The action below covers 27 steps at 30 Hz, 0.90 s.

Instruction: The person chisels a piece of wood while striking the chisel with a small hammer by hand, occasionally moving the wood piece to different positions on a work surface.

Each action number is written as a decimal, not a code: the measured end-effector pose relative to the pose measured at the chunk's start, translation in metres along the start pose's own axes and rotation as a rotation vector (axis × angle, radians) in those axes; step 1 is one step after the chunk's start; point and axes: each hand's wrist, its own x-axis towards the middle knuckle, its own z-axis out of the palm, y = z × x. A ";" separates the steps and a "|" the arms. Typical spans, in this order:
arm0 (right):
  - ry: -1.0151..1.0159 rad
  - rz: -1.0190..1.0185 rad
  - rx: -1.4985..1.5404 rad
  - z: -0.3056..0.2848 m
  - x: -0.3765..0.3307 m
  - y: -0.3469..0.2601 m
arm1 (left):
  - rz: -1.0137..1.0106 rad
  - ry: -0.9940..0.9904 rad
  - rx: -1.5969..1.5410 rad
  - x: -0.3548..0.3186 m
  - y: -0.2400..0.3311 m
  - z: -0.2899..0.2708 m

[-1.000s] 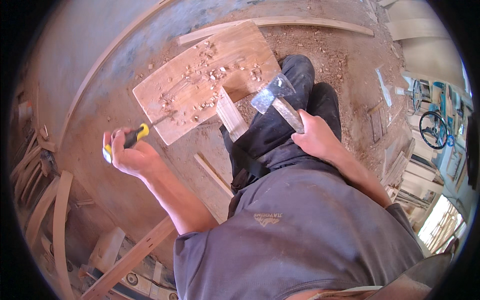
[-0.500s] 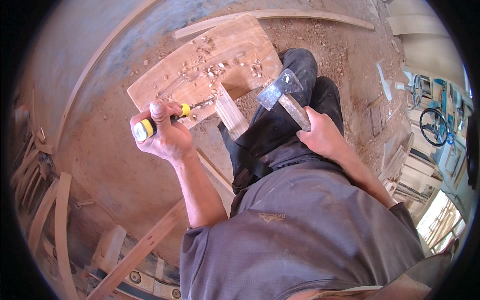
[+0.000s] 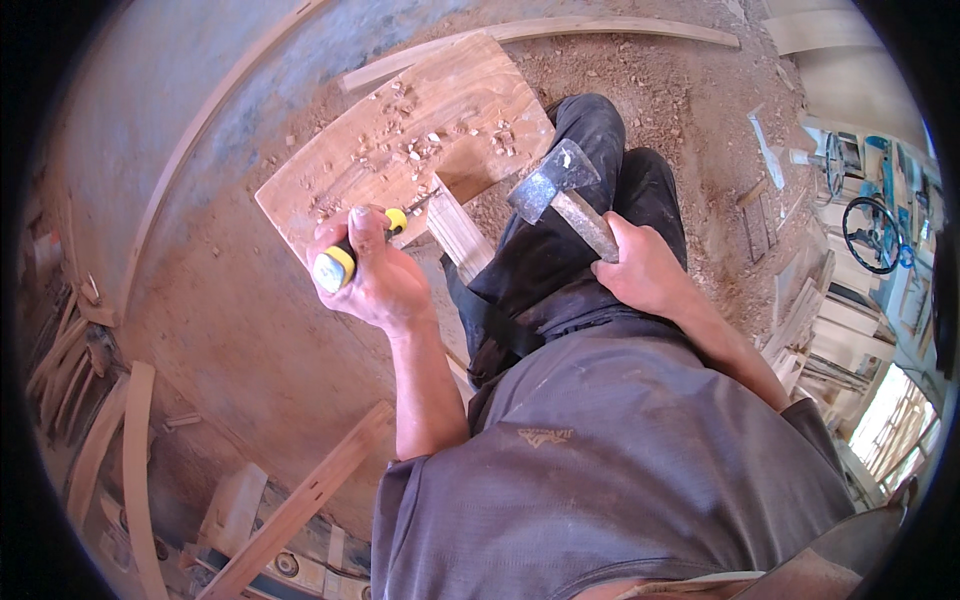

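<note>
My left hand (image 3: pixel 375 270) is closed round the yellow and black handle of a chisel (image 3: pixel 396 220). Its thin blade points up and right, to the near end of a pale squared wooden piece (image 3: pixel 460 235); whether the tip touches the wood I cannot tell. My right hand (image 3: pixel 645 265) grips the short wooden handle of a hatchet (image 3: pixel 553 180), whose scuffed metal head is raised over my thigh, apart from the chisel. A broad wooden board (image 3: pixel 330 160), strewn with chips, lies beyond my left hand, next to the pale piece.
Wood chips (image 3: pixel 425 148) lie on the board and more debris covers the floor (image 3: pixel 690 95). Long curved timber strips (image 3: pixel 560 30) lie at the far side. Slotted timber (image 3: pixel 300 505) and stacked pieces stand at lower left. At right is a machine handwheel (image 3: pixel 872 235).
My left hand has moved right with the chisel, bringing the blade closer to the pale wooden piece. The hatchet in my right hand has barely shifted.
</note>
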 end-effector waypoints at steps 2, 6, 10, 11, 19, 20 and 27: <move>0.011 -0.028 0.006 -0.002 -0.002 -0.004 | 0.101 -0.055 0.067 -0.007 -0.003 -0.002; 0.079 -0.102 -0.012 0.001 -0.008 -0.011 | 0.292 -0.230 0.229 -0.021 -0.014 -0.001; 0.215 -0.336 0.072 -0.015 -0.017 -0.037 | 0.113 -0.178 0.172 -0.021 -0.013 0.000; 0.262 -0.429 0.094 -0.021 -0.019 -0.052 | 0.160 -0.170 0.134 -0.021 -0.015 0.000; 0.275 -0.870 -0.466 -0.029 -0.008 -0.111 | 0.131 -0.225 0.391 -0.031 -0.030 -0.001; 0.271 -0.888 -0.450 -0.028 -0.011 -0.112 | 0.186 -0.264 0.466 -0.031 -0.028 -0.007; 0.291 -0.867 -0.326 -0.023 -0.019 -0.104 | 0.126 -0.209 0.396 -0.031 -0.031 -0.005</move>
